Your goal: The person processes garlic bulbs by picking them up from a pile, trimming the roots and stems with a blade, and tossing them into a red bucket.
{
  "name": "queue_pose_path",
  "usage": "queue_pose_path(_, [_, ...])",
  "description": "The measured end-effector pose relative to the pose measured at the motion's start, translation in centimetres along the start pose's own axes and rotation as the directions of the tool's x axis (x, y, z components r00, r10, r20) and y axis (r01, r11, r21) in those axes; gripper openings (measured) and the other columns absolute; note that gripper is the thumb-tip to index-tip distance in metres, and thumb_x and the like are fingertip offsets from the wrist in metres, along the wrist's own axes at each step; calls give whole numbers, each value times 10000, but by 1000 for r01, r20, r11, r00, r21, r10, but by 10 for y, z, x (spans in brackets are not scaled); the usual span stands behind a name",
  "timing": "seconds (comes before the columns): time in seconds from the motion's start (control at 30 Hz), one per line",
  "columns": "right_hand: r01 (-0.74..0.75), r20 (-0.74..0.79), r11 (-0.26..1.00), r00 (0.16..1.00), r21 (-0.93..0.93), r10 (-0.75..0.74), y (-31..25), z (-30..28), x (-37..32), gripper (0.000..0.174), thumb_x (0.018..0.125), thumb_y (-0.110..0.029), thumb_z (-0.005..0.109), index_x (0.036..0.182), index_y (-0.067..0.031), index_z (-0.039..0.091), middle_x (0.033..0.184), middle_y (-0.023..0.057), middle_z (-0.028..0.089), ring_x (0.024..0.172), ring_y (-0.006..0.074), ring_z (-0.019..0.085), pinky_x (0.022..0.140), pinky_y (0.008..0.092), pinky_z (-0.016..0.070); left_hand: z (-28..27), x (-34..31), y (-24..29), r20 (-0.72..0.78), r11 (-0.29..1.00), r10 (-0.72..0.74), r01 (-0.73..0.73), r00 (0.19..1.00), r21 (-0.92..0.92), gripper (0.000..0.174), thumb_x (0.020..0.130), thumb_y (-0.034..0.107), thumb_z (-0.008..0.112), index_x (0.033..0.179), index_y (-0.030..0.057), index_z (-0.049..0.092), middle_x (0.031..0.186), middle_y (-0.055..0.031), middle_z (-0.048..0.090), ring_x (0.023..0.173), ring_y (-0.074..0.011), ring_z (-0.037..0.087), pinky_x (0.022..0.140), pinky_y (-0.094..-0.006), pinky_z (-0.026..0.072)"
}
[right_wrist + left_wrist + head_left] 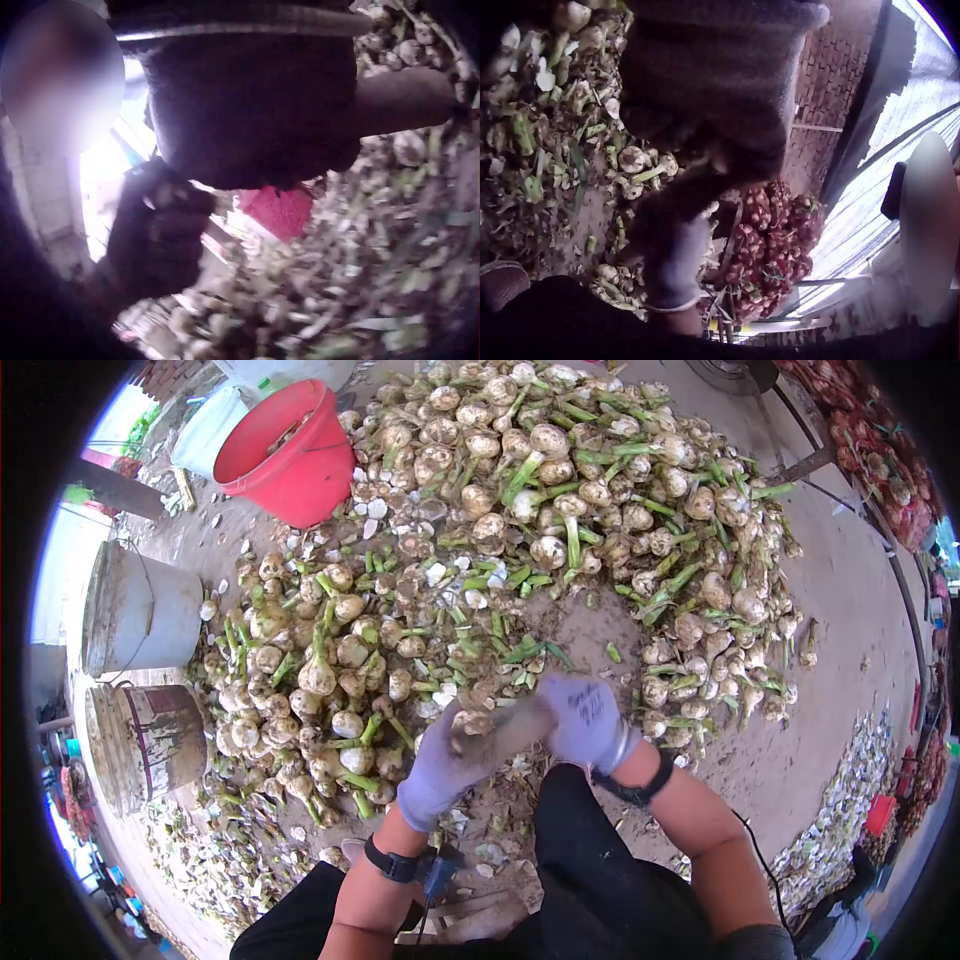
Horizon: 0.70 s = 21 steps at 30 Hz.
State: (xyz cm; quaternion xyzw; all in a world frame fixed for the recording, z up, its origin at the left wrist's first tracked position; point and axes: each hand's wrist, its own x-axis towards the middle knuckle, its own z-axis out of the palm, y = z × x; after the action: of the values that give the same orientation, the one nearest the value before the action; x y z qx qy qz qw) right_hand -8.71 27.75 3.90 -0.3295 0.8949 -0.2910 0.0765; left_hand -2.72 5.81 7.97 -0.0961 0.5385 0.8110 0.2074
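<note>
In the head view my gloved left hand (438,772) holds a soil-covered garlic bulb (472,722) just above the heaped garlic. My gloved right hand (583,720) is close beside it, its fingers curled round a tool with a pale, rounded handle (405,101). That handle juts out past the dark fist in the right wrist view. A blurred greyish length (522,726) spans the gap between both hands in the head view. Shadow hides most of the left hand's grip in the left wrist view.
Trimmed bulbs (320,680) lie heaped at left, and a big pile of stemmed garlic (600,470) stands ahead. A red bucket (285,455) and two dirty white pails, one upper (150,610) and one lower (160,735), line the left. Red net sacks (870,445) are at far right.
</note>
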Motion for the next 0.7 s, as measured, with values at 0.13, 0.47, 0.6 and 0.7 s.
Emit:
queue_pose_path(0.13, [-422,-42,903,907,-83,420,44,12,6,378,742,-305,633,981,-13,620,808,145,644,772,342,632,678,409,496,-1,2,-1,2,996,76,-76,997,55,582,731,129,785,1226,36,494,1109,-68,605,1002,-143,553,883,-305,467])
queue_pose_path(0.47, [-646,427,656,759,392,492,3,40,87,394,845,-355,598,990,10,622,776,159,638,658,296,635,639,394,500,-22,24,47,-311,687,341,-461,887,-561,457,902,278,621,1248,36,446,1064,-80,604,883,-145,592,753,-243,495])
queue_pose_path(0.6, [-341,-228,939,919,-50,321,47,33,162,369,844,-318,587,1050,-13,573,966,184,608,864,331,627,757,422,508,-93,4,54,-512,475,223,-551,830,-686,488,936,365,561,1249,-5,505,1124,-131,604,933,-217,555,850,-344,468])
queue_pose_path(0.7, [-435,-186,892,893,-120,411,63,26,223,341,837,-268,587,1054,-5,564,1051,199,595,961,343,614,809,418,504,-74,24,39,-580,671,0,-431,814,-604,530,945,365,542,1322,4,453,1176,-137,590,967,-223,542,862,-338,456])
